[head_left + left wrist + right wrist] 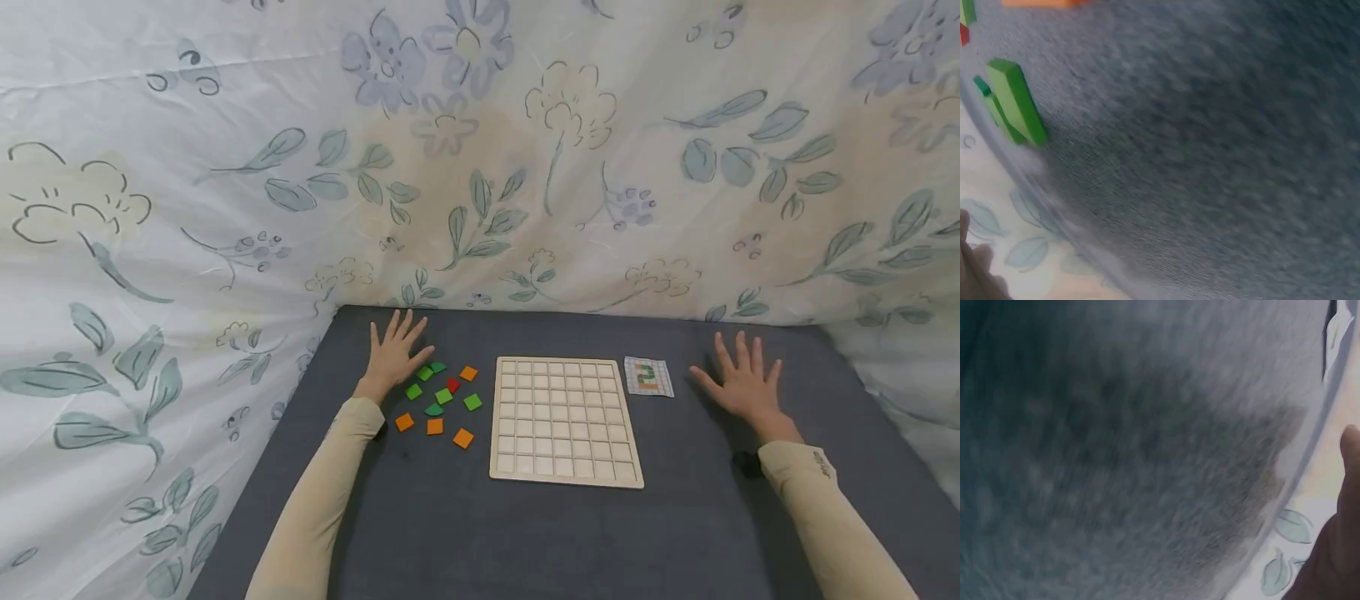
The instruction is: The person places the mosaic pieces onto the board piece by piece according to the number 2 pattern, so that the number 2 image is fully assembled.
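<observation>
Beige sleeves (322, 508) flank a pale, square-celled board (566, 422), coloured tiles (444, 397) at its nine o'clock and a patterned card (649, 377) at two, with the left hand (391, 358) at ten and right hand (745, 389) near three, each grip spread wide toward twelve, holding nothing.

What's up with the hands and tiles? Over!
Left hand and right hand spread, holding nothing. Tiles loose beside grid board, near left hand. Patterned card toward right hand; nothing seen blocking.
</observation>
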